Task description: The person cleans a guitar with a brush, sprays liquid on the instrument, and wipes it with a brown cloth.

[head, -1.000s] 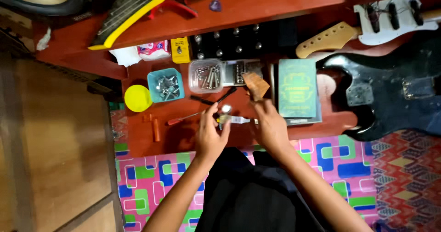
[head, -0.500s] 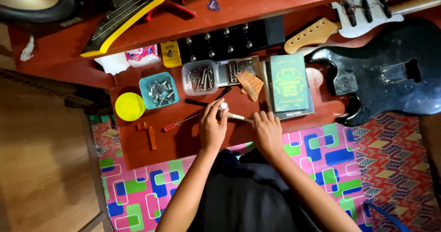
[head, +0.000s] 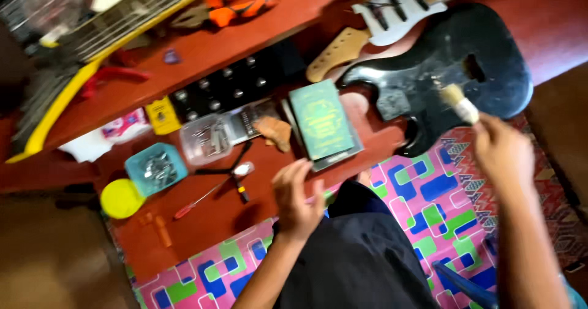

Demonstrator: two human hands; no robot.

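My right hand (head: 503,154) grips a small brush (head: 459,102) with a pale handle and tan bristles, held over the lower edge of a black electric guitar body (head: 453,70). My left hand (head: 297,197) hovers with fingers apart above the red floor, holding nothing. It is nearest to black pliers (head: 236,173) and a green book (head: 321,120). A red-handled screwdriver (head: 195,203) lies to its left.
A teal tub of screws (head: 156,169), a yellow lid (head: 121,199), a clear parts box (head: 207,141) and a black pedal unit (head: 226,88) line the red surface (head: 202,229). A guitar neck (head: 334,55) and white pickguard (head: 398,9) lie above. A pink patterned mat (head: 429,192) lies under me.
My right hand has swung right with the brush, from the middle of the red surface to the black guitar body. My left hand let go and opened. The view tilted and moved closer.
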